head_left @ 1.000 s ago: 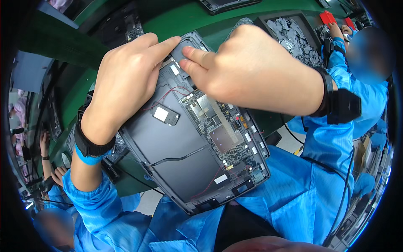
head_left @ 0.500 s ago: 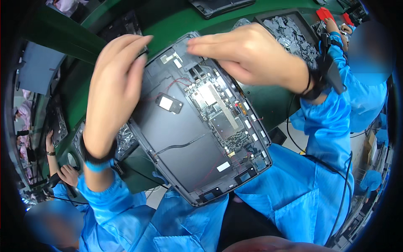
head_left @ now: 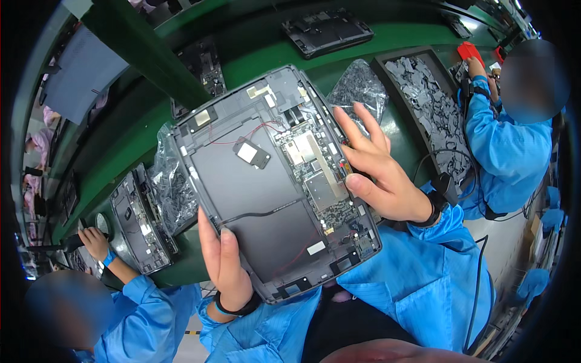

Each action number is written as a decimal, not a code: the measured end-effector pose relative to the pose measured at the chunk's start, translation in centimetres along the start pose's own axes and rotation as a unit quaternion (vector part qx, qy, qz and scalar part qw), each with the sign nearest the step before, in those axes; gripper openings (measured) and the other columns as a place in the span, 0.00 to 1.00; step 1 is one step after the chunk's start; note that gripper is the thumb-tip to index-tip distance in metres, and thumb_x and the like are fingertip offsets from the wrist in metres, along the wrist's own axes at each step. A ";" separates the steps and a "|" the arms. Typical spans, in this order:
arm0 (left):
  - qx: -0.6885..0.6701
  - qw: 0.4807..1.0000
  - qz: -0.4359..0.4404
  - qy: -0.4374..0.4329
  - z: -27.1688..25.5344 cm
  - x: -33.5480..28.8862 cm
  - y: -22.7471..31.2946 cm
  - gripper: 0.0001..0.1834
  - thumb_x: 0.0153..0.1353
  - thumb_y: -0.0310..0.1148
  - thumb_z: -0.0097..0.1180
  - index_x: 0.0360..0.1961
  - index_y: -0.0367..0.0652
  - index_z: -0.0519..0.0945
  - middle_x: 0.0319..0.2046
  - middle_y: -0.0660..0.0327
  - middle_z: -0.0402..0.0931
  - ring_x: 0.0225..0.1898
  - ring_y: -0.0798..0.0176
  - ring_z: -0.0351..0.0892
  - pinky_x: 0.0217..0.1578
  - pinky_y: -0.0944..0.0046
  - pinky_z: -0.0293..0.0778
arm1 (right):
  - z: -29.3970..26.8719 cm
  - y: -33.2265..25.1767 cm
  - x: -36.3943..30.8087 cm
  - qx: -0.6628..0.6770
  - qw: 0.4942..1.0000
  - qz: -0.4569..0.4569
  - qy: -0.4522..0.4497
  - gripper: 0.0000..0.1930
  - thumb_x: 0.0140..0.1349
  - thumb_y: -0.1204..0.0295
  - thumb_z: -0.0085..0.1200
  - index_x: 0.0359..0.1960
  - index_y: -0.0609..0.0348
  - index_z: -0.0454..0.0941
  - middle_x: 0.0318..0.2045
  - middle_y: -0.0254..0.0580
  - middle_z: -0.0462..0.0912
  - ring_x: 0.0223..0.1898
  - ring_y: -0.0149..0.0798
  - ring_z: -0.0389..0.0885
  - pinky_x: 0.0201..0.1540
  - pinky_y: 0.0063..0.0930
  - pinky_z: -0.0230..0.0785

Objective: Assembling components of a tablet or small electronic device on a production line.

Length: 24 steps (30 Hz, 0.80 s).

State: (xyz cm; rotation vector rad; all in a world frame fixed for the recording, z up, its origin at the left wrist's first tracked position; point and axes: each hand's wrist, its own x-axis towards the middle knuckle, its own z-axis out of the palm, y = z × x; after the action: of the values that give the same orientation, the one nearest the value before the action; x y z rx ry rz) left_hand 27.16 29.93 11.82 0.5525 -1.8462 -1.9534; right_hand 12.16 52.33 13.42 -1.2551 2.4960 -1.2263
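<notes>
An opened tablet housing (head_left: 236, 199) is tilted in front of me, its inside facing up. A green-black circuit board (head_left: 321, 187) runs along its right side. On the grey plate lies a small black part with a white pad (head_left: 252, 154), close to thin red wires; a black cable (head_left: 260, 213) crosses lower down. My left hand (head_left: 227, 266) grips the housing's lower left edge, with the thumb on top. At the right edge, my right hand (head_left: 384, 172) has its fingers spread, with thumb and forefinger touching the rim.
Clear plastic bags (head_left: 169, 181) and more opened housings (head_left: 142, 224) stand on the green bench at left. A black tray (head_left: 423, 109) of dark scraps is at right, another housing (head_left: 327, 30) at the back. Co-workers in blue sit on both sides; a green post (head_left: 145, 51) rises far left.
Both hands have come down from above the housing's far end to its sides. My left hand has taken hold of the left edge; my right hand has moved to the right rim and spread its fingers.
</notes>
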 end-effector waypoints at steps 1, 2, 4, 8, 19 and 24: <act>-0.023 0.999 0.015 -0.022 0.1 0.2 0.6 0.33 0.70 0.35 0.41 0.70 0.27 0.49 0.66 0.48 0.58 0.66 0.57 0.60 0.66 0.61 0.52 | -0.5 -0.1 -0.2 -0.004 1.000 -0.005 -0.011 0.29 0.69 0.59 0.43 0.67 0.63 0.62 0.73 0.56 0.48 0.74 0.56 0.40 0.71 0.48 0.27; -0.046 0.997 0.032 -0.044 0.3 0.4 1.2 0.35 0.70 0.36 0.42 0.70 0.26 0.48 0.66 0.47 0.57 0.66 0.56 0.59 0.66 0.60 0.51 | -0.8 -0.4 0.0 -0.009 1.000 -0.006 -0.010 0.29 0.69 0.59 0.43 0.67 0.63 0.62 0.73 0.56 0.48 0.74 0.56 0.40 0.71 0.48 0.27; -0.058 0.996 0.051 -0.055 0.8 1.9 2.9 0.35 0.69 0.35 0.42 0.70 0.26 0.47 0.65 0.47 0.59 0.65 0.56 0.61 0.66 0.60 0.52 | -1.2 -1.6 0.5 0.336 0.941 0.045 -0.001 0.34 0.67 0.59 0.47 0.69 0.68 0.56 0.71 0.54 0.52 0.73 0.48 0.47 0.72 0.40 0.35; -0.137 0.977 0.092 -0.132 3.1 6.3 5.0 0.36 0.68 0.35 0.43 0.71 0.27 0.47 0.69 0.46 0.54 0.69 0.55 0.54 0.68 0.59 0.48 | -3.4 -2.7 5.2 0.431 0.889 0.085 0.128 0.34 0.63 0.64 0.51 0.67 0.71 0.58 0.56 0.49 0.75 0.55 0.35 0.77 0.57 0.26 0.68; -0.178 0.979 0.102 -0.022 -1.1 9.4 -1.8 0.35 0.65 0.36 0.50 0.68 0.29 0.55 0.66 0.40 0.58 0.70 0.49 0.55 0.68 0.52 0.53 | -9.6 17.7 25.3 0.452 0.867 0.171 0.117 0.16 0.62 0.77 0.52 0.52 0.67 0.70 0.38 0.47 0.82 0.34 0.41 0.85 0.37 0.35 0.82; -0.153 0.986 0.064 0.029 -2.4 9.1 -3.5 0.33 0.65 0.34 0.51 0.68 0.31 0.57 0.62 0.43 0.65 0.67 0.51 0.61 0.65 0.54 0.58 | 0.7 22.0 30.4 0.444 0.872 0.193 0.074 0.20 0.59 0.79 0.49 0.55 0.67 0.70 0.40 0.47 0.81 0.37 0.40 0.83 0.43 0.35 0.78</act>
State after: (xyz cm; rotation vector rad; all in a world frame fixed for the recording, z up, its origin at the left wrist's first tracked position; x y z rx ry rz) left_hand 20.74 23.23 8.08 0.3788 -1.4683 -2.0567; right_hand -21.55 37.84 5.51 -0.4119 1.6885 -2.0130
